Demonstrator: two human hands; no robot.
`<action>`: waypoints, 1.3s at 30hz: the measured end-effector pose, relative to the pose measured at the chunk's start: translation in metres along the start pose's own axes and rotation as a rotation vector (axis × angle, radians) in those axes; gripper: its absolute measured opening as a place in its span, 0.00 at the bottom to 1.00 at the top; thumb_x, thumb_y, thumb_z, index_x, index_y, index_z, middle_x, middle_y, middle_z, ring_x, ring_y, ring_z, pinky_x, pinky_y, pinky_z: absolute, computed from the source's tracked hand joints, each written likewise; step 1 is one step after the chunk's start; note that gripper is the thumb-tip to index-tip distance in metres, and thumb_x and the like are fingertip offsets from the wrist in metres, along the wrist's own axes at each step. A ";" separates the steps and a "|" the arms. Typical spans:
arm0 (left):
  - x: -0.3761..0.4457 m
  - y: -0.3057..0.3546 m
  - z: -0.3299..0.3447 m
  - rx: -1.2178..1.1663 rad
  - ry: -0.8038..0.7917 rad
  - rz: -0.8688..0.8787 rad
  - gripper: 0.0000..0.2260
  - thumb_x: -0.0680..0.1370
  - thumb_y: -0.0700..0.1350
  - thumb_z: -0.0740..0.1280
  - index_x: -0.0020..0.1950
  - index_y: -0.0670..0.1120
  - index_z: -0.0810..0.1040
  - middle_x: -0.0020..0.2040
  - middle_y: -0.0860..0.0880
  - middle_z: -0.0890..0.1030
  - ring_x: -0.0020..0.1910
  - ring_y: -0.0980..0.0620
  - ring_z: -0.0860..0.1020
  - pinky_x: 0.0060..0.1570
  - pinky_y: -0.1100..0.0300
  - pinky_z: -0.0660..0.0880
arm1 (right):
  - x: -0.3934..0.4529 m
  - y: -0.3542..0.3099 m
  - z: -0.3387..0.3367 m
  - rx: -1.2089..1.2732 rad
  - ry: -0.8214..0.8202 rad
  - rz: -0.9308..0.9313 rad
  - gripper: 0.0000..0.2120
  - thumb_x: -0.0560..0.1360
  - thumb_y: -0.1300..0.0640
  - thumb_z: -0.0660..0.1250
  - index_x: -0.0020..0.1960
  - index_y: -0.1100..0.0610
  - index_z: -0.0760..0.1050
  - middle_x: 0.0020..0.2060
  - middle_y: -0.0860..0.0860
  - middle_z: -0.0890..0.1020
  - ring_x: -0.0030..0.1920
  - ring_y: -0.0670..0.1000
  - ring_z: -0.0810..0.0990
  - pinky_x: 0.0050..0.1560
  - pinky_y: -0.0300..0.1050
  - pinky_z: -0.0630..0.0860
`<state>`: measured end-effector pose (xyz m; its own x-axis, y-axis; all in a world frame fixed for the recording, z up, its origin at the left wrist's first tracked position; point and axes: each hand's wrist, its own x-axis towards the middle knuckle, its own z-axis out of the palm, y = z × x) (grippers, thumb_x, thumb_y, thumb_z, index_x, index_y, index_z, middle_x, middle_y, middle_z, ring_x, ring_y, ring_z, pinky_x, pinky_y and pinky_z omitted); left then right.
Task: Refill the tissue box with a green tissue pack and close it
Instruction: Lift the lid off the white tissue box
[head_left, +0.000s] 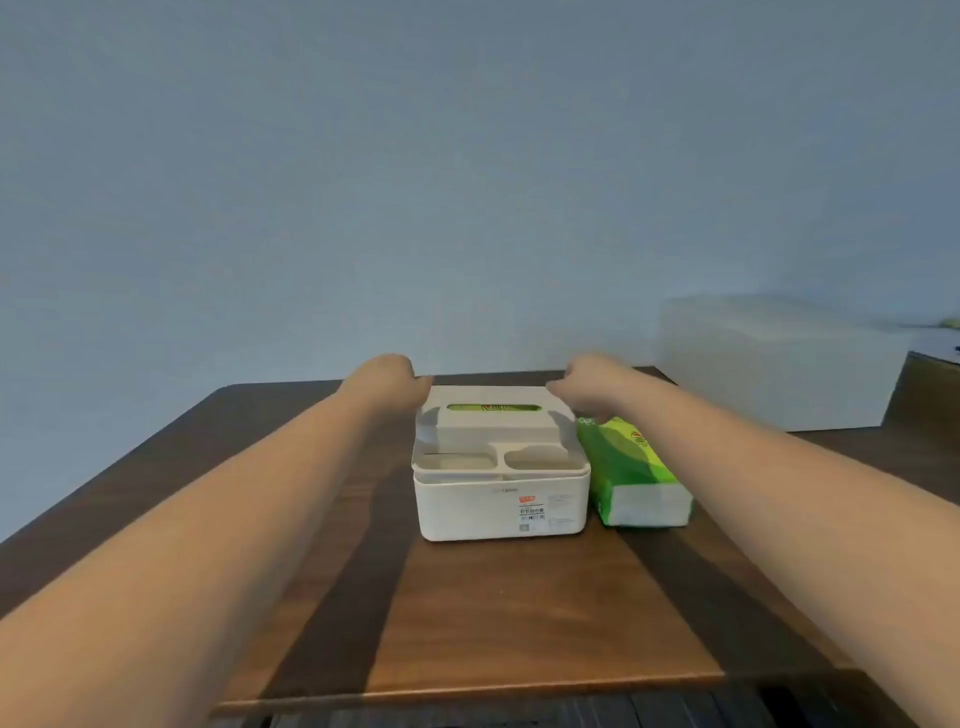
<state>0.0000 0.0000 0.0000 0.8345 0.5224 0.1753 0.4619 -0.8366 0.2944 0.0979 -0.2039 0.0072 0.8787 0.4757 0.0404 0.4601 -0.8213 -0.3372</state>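
A white plastic tissue box (501, 506) stands in the middle of the wooden table, with two shallow trays in its lid at the front. Green packaging shows through the slot (491, 408) in the raised rear part of the lid. My left hand (392, 382) rests at the lid's far left corner and my right hand (589, 382) at its far right corner, fingers curled onto the rim. A second green tissue pack (631, 470) lies on the table, touching the box's right side.
The brown wooden table (498, 613) ends at a front edge near me and a back edge just behind the box. A white block (774, 358) stands at the back right beside another dark piece of furniture (930, 389). A plain blue-grey wall fills the background.
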 end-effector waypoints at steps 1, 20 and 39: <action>-0.002 -0.002 0.001 0.003 -0.023 -0.005 0.16 0.80 0.51 0.57 0.49 0.41 0.77 0.47 0.45 0.78 0.45 0.45 0.74 0.43 0.57 0.70 | 0.000 0.001 0.003 -0.002 -0.037 0.031 0.15 0.79 0.52 0.57 0.47 0.63 0.75 0.41 0.59 0.80 0.37 0.58 0.78 0.44 0.48 0.80; -0.003 -0.001 0.020 -0.563 -0.013 -0.297 0.05 0.71 0.37 0.63 0.35 0.41 0.71 0.35 0.43 0.75 0.30 0.46 0.71 0.28 0.63 0.67 | 0.005 -0.001 0.016 -0.106 -0.155 0.176 0.02 0.71 0.62 0.66 0.43 0.61 0.76 0.37 0.56 0.77 0.37 0.57 0.75 0.41 0.43 0.73; 0.000 -0.020 -0.001 -0.969 0.181 -0.252 0.03 0.73 0.38 0.60 0.39 0.44 0.68 0.43 0.40 0.74 0.39 0.43 0.70 0.30 0.60 0.66 | 0.008 -0.013 0.008 0.330 0.109 0.143 0.10 0.73 0.65 0.60 0.33 0.60 0.67 0.29 0.54 0.68 0.28 0.52 0.65 0.28 0.40 0.61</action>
<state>-0.0095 0.0174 -0.0050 0.6511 0.7496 0.1191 0.1089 -0.2475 0.9627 0.0982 -0.1871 0.0040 0.9477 0.3127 0.0643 0.2814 -0.7228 -0.6311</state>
